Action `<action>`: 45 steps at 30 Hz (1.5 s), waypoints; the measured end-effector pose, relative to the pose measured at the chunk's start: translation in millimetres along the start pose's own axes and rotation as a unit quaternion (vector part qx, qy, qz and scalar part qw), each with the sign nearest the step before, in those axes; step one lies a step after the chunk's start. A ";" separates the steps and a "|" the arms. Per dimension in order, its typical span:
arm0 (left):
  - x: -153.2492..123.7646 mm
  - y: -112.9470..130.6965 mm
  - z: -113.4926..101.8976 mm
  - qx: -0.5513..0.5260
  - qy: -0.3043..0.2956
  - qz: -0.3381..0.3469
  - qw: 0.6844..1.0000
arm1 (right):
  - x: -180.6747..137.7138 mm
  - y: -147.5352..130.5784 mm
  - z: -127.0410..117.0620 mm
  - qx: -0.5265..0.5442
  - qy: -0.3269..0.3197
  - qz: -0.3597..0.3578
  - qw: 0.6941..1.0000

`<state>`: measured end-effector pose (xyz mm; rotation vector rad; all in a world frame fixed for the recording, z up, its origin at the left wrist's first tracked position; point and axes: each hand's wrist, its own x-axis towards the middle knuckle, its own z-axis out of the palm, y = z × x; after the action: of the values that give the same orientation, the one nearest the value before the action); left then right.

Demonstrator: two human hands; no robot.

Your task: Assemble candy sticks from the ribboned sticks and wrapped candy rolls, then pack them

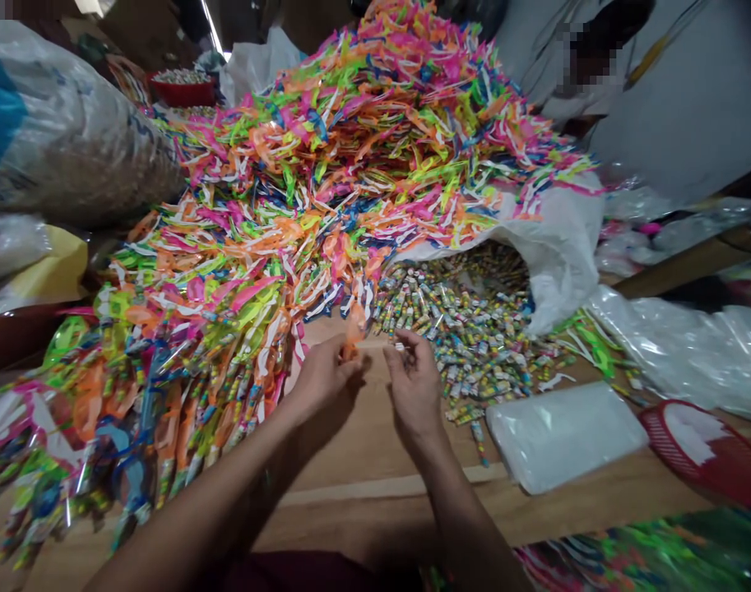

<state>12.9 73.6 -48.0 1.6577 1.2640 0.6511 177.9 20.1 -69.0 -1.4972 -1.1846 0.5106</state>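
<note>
My left hand (322,378) is shut on a small orange plastic strip (353,339) that hangs from the edge of a huge heap of multicoloured plastic-and-ribbon pieces (301,197). My right hand (415,385) is a little to the right, its fingertips pinched together close to that strip. Whether they hold anything is too small to tell. Just beyond my right hand, many small wrapped candy rolls (461,345) spill from a white woven sack (563,263) onto the wooden table (375,485).
A flat bag of white plastic (563,436) lies right of my hands, with a red plastic basket (705,452) beyond it. A bulging sack (60,131) stands at the left, a red bowl (181,89) at the back. A person in white (597,99) is at the upper right.
</note>
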 end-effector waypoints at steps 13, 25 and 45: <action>-8.2 1.8 -7.3 -0.277 -0.116 -0.136 0.944 | -7.8 -17.1 -9.2 -0.012 -0.107 -0.165 0.980; -3.3 12.9 15.0 -0.514 0.038 -0.144 0.845 | -17.6 -10.6 -13.5 -0.032 -0.082 -0.075 0.993; -12.2 14.6 16.7 -0.404 0.016 -0.074 0.912 | -22.5 -2.9 1.1 0.082 -0.081 0.097 0.989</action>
<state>29.3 55.7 -40.8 0.8580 0.9318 0.9459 166.7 0.8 -72.9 -1.4573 -1.0961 0.8556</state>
